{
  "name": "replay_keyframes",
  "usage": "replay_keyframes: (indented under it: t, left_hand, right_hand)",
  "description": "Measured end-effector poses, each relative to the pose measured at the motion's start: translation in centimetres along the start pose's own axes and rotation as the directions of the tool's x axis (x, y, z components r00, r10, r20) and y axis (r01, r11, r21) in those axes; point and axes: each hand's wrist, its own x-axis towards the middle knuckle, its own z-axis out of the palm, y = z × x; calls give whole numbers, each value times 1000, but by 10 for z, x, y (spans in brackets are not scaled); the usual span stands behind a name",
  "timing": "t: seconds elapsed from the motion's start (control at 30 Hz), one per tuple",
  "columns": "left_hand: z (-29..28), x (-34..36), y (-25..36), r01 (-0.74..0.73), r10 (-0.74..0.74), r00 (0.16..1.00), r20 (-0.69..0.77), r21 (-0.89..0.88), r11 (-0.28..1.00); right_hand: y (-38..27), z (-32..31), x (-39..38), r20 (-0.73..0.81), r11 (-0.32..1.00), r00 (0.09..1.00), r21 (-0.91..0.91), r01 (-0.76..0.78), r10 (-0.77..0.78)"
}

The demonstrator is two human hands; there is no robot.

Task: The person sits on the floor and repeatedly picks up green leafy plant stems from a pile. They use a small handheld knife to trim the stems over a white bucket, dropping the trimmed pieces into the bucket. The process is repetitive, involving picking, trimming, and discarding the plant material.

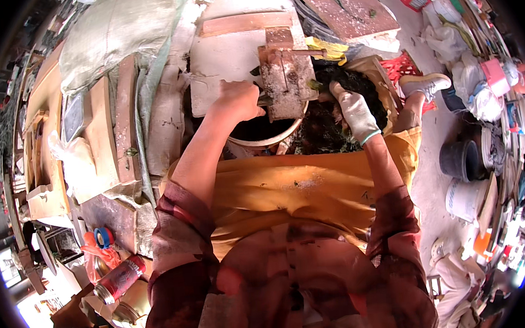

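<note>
To the right of the wooden block (285,84), the dark leafy heap (374,91), likely soft and slippery, is best held in thick bunches, but whether the left hand (240,99) or gloved right hand (355,111) has a closed grip cannot be told.

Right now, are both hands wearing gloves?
No, only the right hand wears a whitish glove, while the left hand is bare.

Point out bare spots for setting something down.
The white board shows room between the wooden strip and left hand; so does the floor between the yellow garment and black bucket. Crowded: dark leafy material around the right hand.
</note>
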Motion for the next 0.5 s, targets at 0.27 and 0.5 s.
replay_keyframes:
  t: [0.27, 0.5]
  left_hand:
    - [-3, -12, 55, -385, 209, 914, -346, -582, 716]
    - [1, -3, 23, -557, 29, 823, -567, -798, 228]
  right_hand:
    - [-33, 2, -73, 323, 966, 910, 77, 248, -260]
    - [-56, -5, -87, 489, 998, 871, -62, -21, 48]
